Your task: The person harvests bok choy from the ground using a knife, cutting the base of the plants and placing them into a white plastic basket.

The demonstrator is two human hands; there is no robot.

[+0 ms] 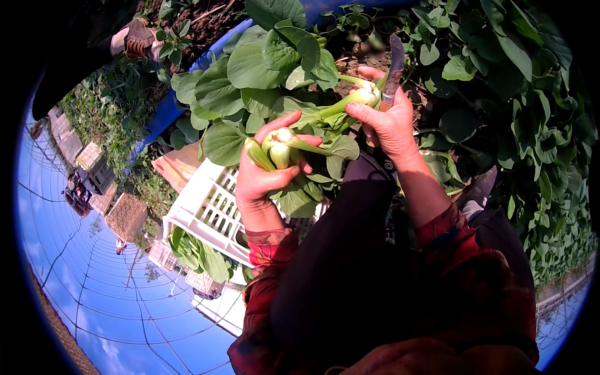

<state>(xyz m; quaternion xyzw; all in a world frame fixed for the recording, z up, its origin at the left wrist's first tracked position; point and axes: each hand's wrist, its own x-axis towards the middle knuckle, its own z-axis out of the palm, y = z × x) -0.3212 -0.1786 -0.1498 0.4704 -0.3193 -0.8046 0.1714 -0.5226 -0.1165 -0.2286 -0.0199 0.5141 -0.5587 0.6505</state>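
My left hand holds a head of bok choy with its pale cut base turned up. Its leaves hang below the palm. Between the thumb and fingers of my right hand is the base of a second bok choy head, whose stalks point towards my left hand. The same hand also grips a knife; its dark, soiled blade points away from me and its handle is mostly hidden by the palm. Broad bok choy leaves spread just beyond both hands.
A white slatted plastic crate stands left of my knee, with greens beside it. A blue strip runs past the plants. Another person's shoe is at upper left. Leafy plants crowd the right; stacked crates stand farther left.
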